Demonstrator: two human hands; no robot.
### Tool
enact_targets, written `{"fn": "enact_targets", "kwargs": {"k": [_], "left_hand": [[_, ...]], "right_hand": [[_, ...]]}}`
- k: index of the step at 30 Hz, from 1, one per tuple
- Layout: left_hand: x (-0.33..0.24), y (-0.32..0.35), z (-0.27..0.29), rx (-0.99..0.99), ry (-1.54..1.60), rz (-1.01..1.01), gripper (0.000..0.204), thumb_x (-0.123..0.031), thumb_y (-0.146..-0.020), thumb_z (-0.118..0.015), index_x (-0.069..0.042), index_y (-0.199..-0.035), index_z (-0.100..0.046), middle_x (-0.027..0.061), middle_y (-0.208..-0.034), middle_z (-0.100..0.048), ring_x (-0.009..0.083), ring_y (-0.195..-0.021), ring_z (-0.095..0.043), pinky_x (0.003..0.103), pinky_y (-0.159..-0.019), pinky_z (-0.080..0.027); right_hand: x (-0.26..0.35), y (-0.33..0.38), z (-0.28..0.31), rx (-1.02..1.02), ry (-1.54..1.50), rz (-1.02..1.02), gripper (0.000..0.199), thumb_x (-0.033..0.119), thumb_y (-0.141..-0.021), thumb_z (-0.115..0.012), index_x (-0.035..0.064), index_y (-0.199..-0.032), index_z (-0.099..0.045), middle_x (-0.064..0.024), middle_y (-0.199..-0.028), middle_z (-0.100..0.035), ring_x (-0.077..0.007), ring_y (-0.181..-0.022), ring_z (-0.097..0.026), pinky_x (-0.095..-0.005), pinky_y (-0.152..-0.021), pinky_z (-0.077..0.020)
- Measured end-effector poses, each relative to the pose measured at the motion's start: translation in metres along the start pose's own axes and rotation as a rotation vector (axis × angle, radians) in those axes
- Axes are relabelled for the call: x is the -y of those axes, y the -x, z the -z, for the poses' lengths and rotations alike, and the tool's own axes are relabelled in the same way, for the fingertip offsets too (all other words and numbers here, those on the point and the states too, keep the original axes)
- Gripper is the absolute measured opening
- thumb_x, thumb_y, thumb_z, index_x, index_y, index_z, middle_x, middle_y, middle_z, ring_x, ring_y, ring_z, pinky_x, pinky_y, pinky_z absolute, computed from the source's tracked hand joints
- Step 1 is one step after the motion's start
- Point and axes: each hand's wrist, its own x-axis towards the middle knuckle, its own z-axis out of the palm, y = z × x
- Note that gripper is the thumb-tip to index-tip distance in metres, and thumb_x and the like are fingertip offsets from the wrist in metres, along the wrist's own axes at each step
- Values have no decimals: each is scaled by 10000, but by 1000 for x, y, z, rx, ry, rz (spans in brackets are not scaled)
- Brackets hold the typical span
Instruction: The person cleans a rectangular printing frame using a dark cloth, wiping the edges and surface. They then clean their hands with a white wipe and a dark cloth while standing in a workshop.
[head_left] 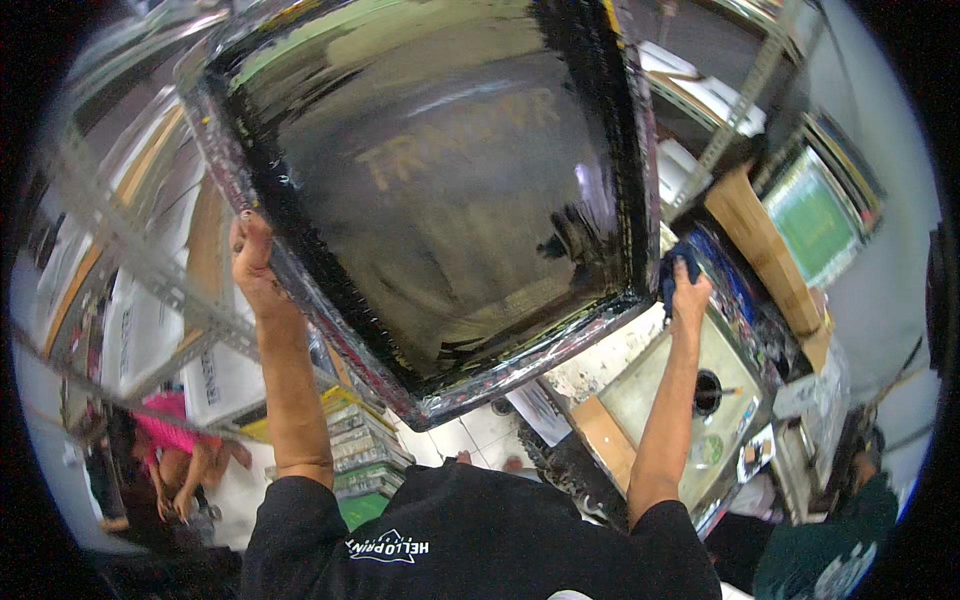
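Observation:
A large screen-printing frame [430, 250] is raised in front of me and tilted. Its mesh is dark and streaked, with faint lettering, and black smears line the inner border. My left hand [254, 255] grips the frame's left edge, thumb on the near side. At the lower right corner, my right hand [690, 292] is closed around a bunched dark blue cloth [678, 268]. The cloth is right beside the frame's edge; I cannot tell whether it presses on it. The frame hides what lies behind it.
Metal shelving [150, 250] holding boards and white boxes stands on the left. Stacked frames [362, 450] lie below it. A worktop [650, 370] with a black round container [708, 392] is at right, near a green-meshed frame [815, 225]. People crouch lower left [180, 450] and lower right [830, 540].

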Motion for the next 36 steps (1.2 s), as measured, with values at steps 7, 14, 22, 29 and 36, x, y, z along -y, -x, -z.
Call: {"fn": "enact_targets", "kwargs": {"k": [7,14,22,29,36], "left_hand": [[-20,50,14,-123,-171,-95,450,-235,-910,-661,-1,-1280,-556,-54,-929,-560,41,-740,-461,219,-697,-393],[-38,114,31,-163,-247,-42,649,-252,-821,-721,11,-1367,-489,21,-1183,-585,111,-1009,-512,262,-921,-362],[-84,178,75,-349,-418,-219,572,-212,-802,-748,-12,-1296,-541,-49,-943,-591,27,-724,-470,185,-648,-349],[-138,207,137,-422,-587,-170,330,-135,-911,-635,-42,-1219,-561,-46,-863,-550,65,-774,-478,246,-710,-381],[-166,196,208,-561,-1045,160,481,-298,-872,-745,-42,-1242,-573,-22,-981,-595,77,-893,-509,255,-804,-421]], "right_hand": [[38,-92,-62,205,-246,231,290,214,-982,-595,11,-1189,-590,-100,-966,-670,-172,-749,-643,-310,-661,-552],[131,-140,-184,833,-594,22,599,459,-929,-613,27,-1332,-515,-95,-1214,-627,-263,-1061,-615,-418,-882,-516],[132,-146,-266,1256,-683,-64,459,269,-873,-660,-40,-1210,-619,-175,-1164,-666,-304,-1055,-647,-432,-935,-523],[123,3,-296,856,-376,474,321,148,-913,-579,-47,-1163,-631,-164,-1161,-659,-262,-1033,-638,-402,-929,-494],[113,142,-292,976,-626,263,377,-9,-729,-770,-59,-1068,-612,-120,-989,-670,-206,-813,-654,-332,-752,-550]]}}
